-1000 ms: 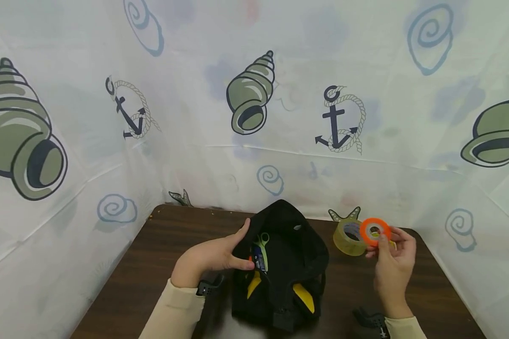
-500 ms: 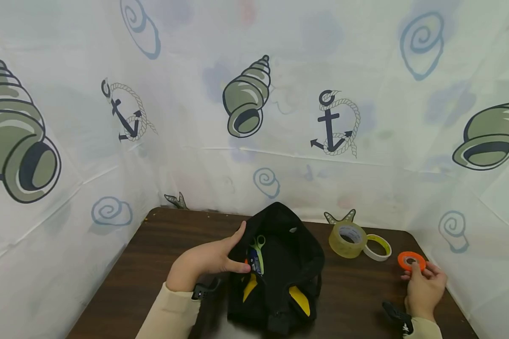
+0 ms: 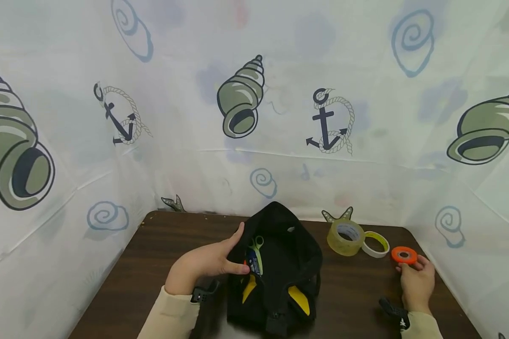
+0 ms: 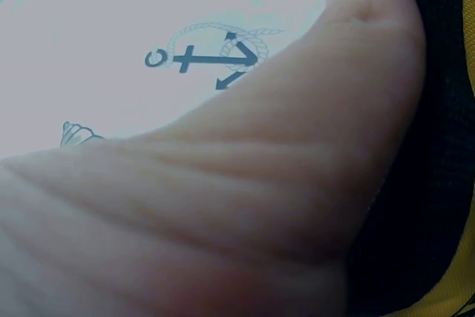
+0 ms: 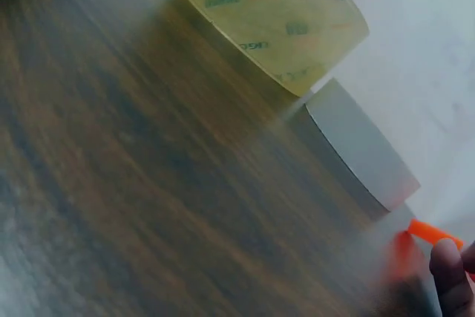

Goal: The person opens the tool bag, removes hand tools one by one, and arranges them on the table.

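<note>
My left hand (image 3: pixel 208 261) grips the left side of the black bag's (image 3: pixel 275 301) mouth, thumb on the near side, and the bag gapes upward. Inside, against its left wall, stand green-handled scissors (image 3: pixel 258 249) beside a dark blue item (image 3: pixel 253 261). At the table's right, my right hand (image 3: pixel 417 281) pinches a roll of orange tape (image 3: pixel 404 254) by its near edge. Just left of it a narrow white tape roll (image 3: pixel 375 246) lies next to a wide clear yellowish tape roll (image 3: pixel 345 238). The right wrist view shows the orange tape (image 5: pixel 436 234) low, close to the tabletop.
The brown wooden table (image 3: pixel 161 245) ends at a white cloth backdrop (image 3: pixel 186 174) printed with shells and anchors, which rises behind it and on both sides. Yellow patches (image 3: pixel 299 300) mark the bag's front.
My right hand has moved right and down with the orange tape, away from the clear roll. The white tape roll now stands uncovered beside the clear one. My left hand keeps its grip on the bag.
</note>
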`<action>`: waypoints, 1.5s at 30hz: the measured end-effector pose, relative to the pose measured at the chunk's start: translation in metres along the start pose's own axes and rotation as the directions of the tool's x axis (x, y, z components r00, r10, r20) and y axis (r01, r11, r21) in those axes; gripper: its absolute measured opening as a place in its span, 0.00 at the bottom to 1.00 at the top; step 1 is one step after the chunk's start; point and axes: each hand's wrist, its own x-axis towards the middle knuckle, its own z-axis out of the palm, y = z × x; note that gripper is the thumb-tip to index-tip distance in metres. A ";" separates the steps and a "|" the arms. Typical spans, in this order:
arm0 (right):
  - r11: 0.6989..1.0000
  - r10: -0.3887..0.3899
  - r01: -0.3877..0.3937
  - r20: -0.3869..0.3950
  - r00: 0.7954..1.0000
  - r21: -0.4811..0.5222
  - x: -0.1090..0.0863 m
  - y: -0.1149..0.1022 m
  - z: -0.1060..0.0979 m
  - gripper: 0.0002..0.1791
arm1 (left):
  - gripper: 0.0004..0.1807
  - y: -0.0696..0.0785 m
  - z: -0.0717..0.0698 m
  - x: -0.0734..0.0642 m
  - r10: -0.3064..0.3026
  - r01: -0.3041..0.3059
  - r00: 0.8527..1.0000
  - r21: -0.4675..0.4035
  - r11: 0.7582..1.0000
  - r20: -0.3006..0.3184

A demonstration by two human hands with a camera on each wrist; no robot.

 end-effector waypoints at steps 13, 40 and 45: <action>0.999 0.006 -0.003 0.054 0.999 -0.050 0.002 -0.002 -0.001 0.38 | 0.68 0.001 0.000 0.002 -0.007 0.007 1.000 0.002 1.000 -0.003; 0.997 -0.054 0.058 0.098 0.994 -0.045 -0.001 -0.003 -0.001 0.37 | 0.68 0.003 0.000 0.001 -0.012 0.012 1.000 -0.014 1.000 -0.010; 0.998 -0.066 0.067 0.048 0.997 -0.021 -0.002 -0.002 -0.001 0.32 | 0.67 0.002 0.001 0.001 -0.008 0.008 1.000 -0.010 1.000 -0.013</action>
